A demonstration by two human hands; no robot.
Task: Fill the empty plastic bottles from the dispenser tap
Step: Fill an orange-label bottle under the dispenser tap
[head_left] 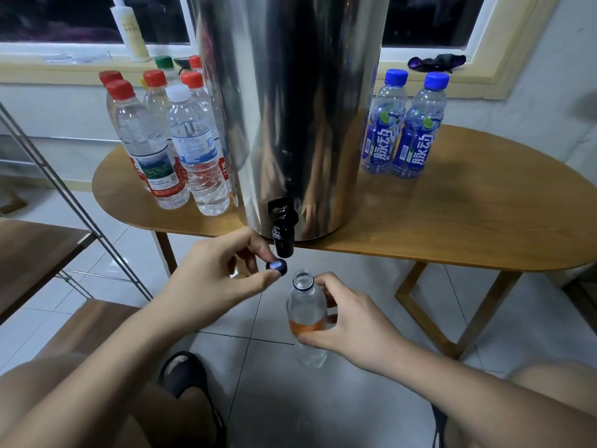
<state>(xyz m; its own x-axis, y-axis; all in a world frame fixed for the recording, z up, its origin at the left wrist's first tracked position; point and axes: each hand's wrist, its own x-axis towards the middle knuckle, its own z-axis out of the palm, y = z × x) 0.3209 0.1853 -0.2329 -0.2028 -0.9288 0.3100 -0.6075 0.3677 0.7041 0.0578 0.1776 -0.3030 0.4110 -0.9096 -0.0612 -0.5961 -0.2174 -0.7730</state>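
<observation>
A tall steel dispenser (290,108) stands on the wooden table (468,221), its black tap (283,227) overhanging the front edge. Below the tap and slightly to its right, my right hand (352,324) grips a clear uncapped bottle (305,305) with an orange label band, its open mouth facing up. My left hand (219,282) pinches the bottle's dark blue cap (277,266) between thumb and forefinger, just left of the tap spout.
Several capped bottles with red, white and green lids (168,140) cluster on the table left of the dispenser. Two blue-labelled bottles (400,124) stand to its right. A metal rack (64,195) and wooden shelves are at left. Tiled floor lies below.
</observation>
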